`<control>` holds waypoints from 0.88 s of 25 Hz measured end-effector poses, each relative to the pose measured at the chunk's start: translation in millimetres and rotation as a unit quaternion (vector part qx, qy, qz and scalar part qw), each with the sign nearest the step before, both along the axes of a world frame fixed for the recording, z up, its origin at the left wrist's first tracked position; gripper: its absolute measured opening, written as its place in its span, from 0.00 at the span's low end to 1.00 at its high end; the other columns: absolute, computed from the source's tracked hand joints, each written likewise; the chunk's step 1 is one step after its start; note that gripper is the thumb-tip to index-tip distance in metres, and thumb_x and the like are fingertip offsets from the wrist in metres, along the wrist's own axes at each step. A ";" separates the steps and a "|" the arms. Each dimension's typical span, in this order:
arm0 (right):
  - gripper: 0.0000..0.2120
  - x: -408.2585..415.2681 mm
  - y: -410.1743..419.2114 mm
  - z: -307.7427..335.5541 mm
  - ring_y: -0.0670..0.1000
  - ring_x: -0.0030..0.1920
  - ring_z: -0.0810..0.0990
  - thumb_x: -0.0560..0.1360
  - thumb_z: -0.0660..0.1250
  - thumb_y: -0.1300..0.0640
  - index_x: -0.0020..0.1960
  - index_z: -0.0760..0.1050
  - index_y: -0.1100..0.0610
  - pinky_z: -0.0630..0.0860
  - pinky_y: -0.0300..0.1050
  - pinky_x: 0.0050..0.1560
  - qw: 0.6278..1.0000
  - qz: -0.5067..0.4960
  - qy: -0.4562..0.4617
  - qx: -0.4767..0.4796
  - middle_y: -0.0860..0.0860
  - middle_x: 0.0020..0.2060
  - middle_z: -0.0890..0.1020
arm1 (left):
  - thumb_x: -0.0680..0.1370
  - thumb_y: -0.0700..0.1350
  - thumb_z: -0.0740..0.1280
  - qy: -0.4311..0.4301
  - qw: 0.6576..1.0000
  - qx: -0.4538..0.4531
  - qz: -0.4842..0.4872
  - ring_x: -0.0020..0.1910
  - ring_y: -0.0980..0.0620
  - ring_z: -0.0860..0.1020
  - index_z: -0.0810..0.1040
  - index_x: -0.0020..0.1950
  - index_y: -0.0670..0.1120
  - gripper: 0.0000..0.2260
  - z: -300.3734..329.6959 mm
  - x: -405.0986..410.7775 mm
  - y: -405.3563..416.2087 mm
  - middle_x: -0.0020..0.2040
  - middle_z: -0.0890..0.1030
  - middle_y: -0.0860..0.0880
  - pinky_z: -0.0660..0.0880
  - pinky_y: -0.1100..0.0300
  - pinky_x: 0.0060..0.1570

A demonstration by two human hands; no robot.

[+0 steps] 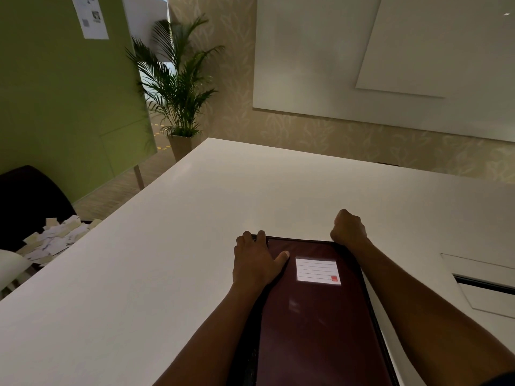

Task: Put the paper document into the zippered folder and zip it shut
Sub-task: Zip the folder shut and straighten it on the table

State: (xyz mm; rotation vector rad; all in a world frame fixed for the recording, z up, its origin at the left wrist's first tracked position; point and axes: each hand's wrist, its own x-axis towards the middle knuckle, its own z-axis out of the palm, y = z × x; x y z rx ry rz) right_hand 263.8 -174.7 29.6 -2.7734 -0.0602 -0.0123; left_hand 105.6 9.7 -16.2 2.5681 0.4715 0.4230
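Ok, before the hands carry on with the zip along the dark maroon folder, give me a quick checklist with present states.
1. Dark maroon zippered folder flat on white table: ok.
2. Left hand holding the far left corner steady: ok.
3. Right hand curled at the far right corner: ok.
4. Zip pull in that hand: cannot tell.
5. Paper document inside: cannot tell, none visible.
6. Zip fully shut: cannot tell.

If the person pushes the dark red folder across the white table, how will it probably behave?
The folder lies flat on the smooth white table, so it would probably slide, not tip or roll. Its glossy cover suggests that fingers may slip on it. It keeps its flat shape under the left hand, so it seems fairly stiff; its weight cannot be judged.
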 end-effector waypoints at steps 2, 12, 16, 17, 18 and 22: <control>0.08 1.6 4.6 1.3 0.59 0.46 0.79 0.71 0.64 0.67 0.49 0.72 0.61 0.73 0.45 0.39 1.000 -0.020 0.005 0.005 0.58 0.46 0.80 | 0.71 0.69 0.62 0.005 1.000 -0.006 -0.003 0.63 0.45 0.66 0.68 0.69 0.47 0.35 1.5 1.4 -0.1 0.63 0.69 0.44 0.66 0.51 0.61; 0.07 -2.2 26.5 -1.0 0.58 0.47 0.81 0.68 0.69 0.65 0.38 0.71 0.60 0.69 0.41 0.32 0.999 0.003 0.040 0.014 0.54 0.38 0.77 | 0.70 0.69 0.63 0.014 1.000 -0.013 -0.002 0.64 0.44 0.66 0.69 0.69 0.47 0.36 2.6 4.1 1.3 0.64 0.70 0.44 0.67 0.51 0.61; 0.15 1.1 16.3 19.8 0.54 0.51 0.83 0.70 0.75 0.49 0.41 0.75 0.59 0.78 0.44 0.47 0.979 0.012 0.188 -0.074 0.54 0.42 0.81 | 0.71 0.70 0.61 0.007 1.000 0.004 0.007 0.63 0.44 0.66 0.69 0.69 0.48 0.35 -0.2 1.3 0.1 0.63 0.70 0.44 0.67 0.52 0.61; 0.15 5.4 14.3 24.1 0.53 0.51 0.83 0.73 0.72 0.47 0.46 0.78 0.59 0.77 0.44 0.53 0.968 0.013 0.237 -0.088 0.54 0.47 0.82 | 0.72 0.69 0.60 0.006 1.000 0.021 0.008 0.63 0.44 0.66 0.68 0.70 0.48 0.34 -0.7 1.3 -1.2 0.64 0.70 0.44 0.67 0.51 0.61; 0.13 6.7 13.1 25.9 0.50 0.47 0.83 0.74 0.70 0.48 0.46 0.79 0.59 0.76 0.42 0.54 0.961 0.011 0.263 -0.086 0.54 0.48 0.82 | 0.73 0.68 0.58 0.009 0.999 0.039 0.003 0.64 0.43 0.66 0.68 0.70 0.49 0.32 -0.8 1.9 -2.6 0.66 0.69 0.43 0.66 0.50 0.62; 0.10 -0.3 8.9 19.5 0.49 0.29 0.74 0.72 0.68 0.58 0.33 0.72 0.59 0.69 0.39 0.29 0.979 0.004 0.172 -0.112 0.52 0.31 0.77 | 0.76 0.62 0.56 0.021 0.998 0.061 -0.028 0.67 0.42 0.65 0.68 0.71 0.56 0.25 0.3 1.8 -2.2 0.73 0.66 0.45 0.64 0.48 0.65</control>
